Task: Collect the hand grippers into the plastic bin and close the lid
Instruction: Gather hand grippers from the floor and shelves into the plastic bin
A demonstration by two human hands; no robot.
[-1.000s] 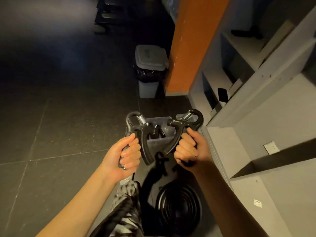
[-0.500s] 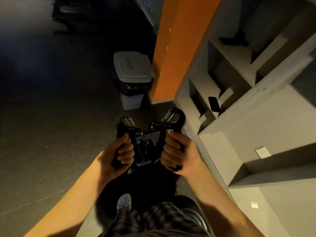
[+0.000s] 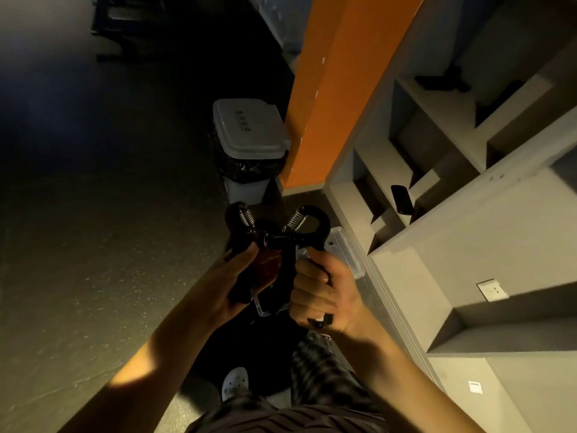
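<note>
The left hand is wrapping its fingers around the handles of a black plastic hand gripper with a coiled steel spring, gripping it low so that the spring end is pointing up and away from the person. The right hand is clenching tightly around the handles of a second black plastic hand gripper with a steel spring and a looped top; a short black end of its handle is protruding below the fist. The two grippers are leaning toward each other, and their upper parts are meeting or overlapping between the springs; whether they are actually touching cannot be determined.

Both items are being held directly above a clear plastic bin standing on the dark speckled floor. Only the bin's right-hand rim and a lower corner are showing past the hands, so its contents cannot be determined. The bin is sitting just beside the base of a grey open shelving unit.

Beyond the bin, a grey lidded waste bin with a black liner bag is standing against an orange pillar. A small dark flat object is lying on a lower shelf. A white perforated clog and checked trousers are showing at the bottom of the view.
</note>
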